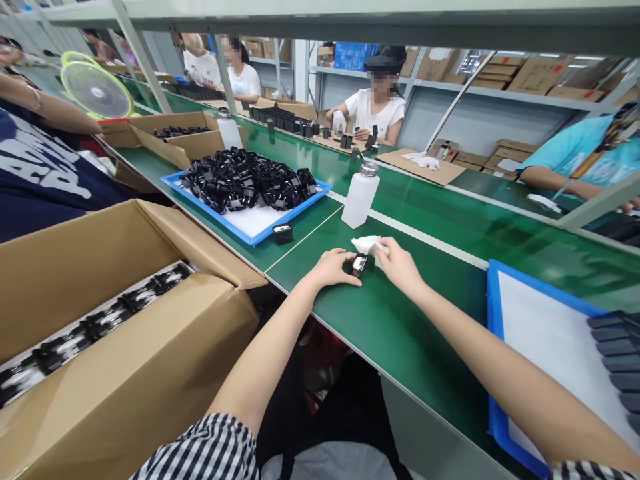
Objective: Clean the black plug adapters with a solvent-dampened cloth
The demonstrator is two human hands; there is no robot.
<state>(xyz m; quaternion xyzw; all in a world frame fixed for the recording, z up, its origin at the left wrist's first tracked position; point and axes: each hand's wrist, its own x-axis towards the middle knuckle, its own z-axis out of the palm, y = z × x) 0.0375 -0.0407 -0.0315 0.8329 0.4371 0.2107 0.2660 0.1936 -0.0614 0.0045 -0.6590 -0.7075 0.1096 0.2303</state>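
Note:
My left hand (pixel 335 268) grips a small black part (pixel 359 264) with a shiny, pale face, just above the green bench. Pinched in my right hand (pixel 397 263) is a white cloth (pixel 367 244), close beside that part. Behind both hands stands a white bottle (pixel 360 197) with a metal cap. One more black part (pixel 283 233) lies on the bench, left of my hands, by the corner of a blue tray (pixel 253 233) heaped with black parts (pixel 245 180).
An open cardboard box (pixel 115 360) with black parts is at the left. A second blue tray (pixel 495 320) with dark pieces lies at the right. Across the green bench (pixel 430 247) several people sit. A green fan (pixel 97 90) stands at the back left.

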